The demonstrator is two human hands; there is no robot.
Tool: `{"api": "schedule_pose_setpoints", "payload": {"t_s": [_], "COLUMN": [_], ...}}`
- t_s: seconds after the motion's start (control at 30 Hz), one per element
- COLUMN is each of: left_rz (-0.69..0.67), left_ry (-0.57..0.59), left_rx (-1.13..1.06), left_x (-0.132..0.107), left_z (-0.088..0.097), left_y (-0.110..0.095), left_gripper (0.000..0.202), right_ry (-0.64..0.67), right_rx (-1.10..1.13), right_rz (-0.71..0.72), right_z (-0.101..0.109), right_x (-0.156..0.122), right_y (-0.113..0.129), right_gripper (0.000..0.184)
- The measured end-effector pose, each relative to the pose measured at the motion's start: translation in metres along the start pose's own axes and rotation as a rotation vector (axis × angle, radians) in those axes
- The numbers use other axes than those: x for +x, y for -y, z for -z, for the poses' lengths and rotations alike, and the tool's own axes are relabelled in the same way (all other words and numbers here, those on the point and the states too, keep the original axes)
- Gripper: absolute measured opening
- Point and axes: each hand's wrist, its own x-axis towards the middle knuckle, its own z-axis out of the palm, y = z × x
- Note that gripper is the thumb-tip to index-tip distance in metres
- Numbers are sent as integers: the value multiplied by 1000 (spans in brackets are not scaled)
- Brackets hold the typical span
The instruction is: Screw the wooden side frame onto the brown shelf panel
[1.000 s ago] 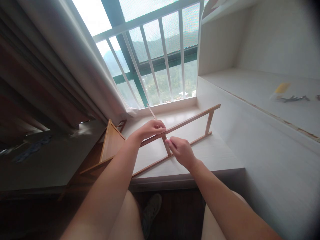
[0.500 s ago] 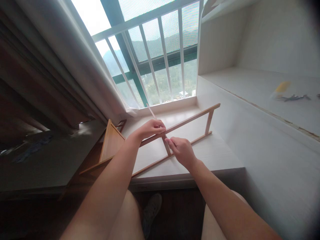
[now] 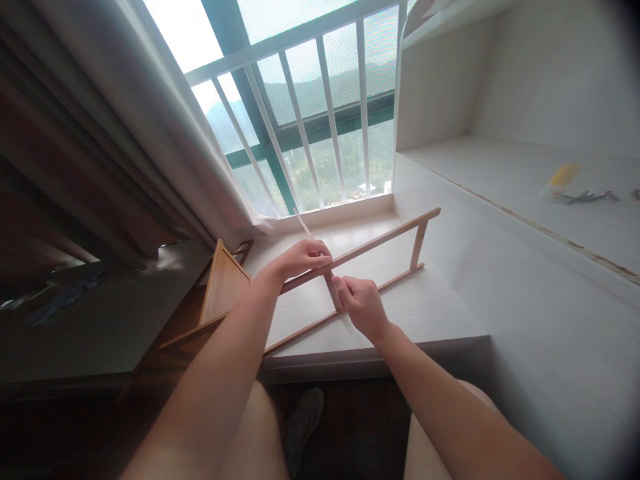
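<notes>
A narrow wooden frame with two long rails and short crossbars lies slantwise on the white ledge. My left hand is closed on its upper rail where the middle crossbar meets it. A thin pale strip sticks out beyond that hand towards the window; whether the hand grips it too is hidden. Just below the joint, beside the crossbar, my right hand is closed with thumb and forefinger pinched together. Whatever lies in that pinch is too small to tell.
A wooden panel with attached rails stands at the left, by the curtain. Behind the white ledge is a barred window. On the right shelf lie small metal pieces and a yellow-ended item.
My right hand has turned slightly and shifted a little downward beside the crossbar. My left hand and the wooden frame have stayed in place.
</notes>
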Motion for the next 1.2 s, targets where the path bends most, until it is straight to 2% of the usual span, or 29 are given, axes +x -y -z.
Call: {"api": "schedule_pose_setpoints", "payload": {"t_s": [0.53, 1.2], "left_rz": [-2, -9], "left_ry": [-4, -12], "left_rx": [8, 13], "left_x": [0, 1], "left_z": [0, 0], "left_y": [0, 0], "left_gripper": [26, 26], "right_ry": [-52, 23], "right_rx": [-221, -326], "right_rz": [77, 136], "right_z": [-1, 2], "right_x": [2, 4], "right_y": [-6, 0], "right_gripper": [44, 43]}}
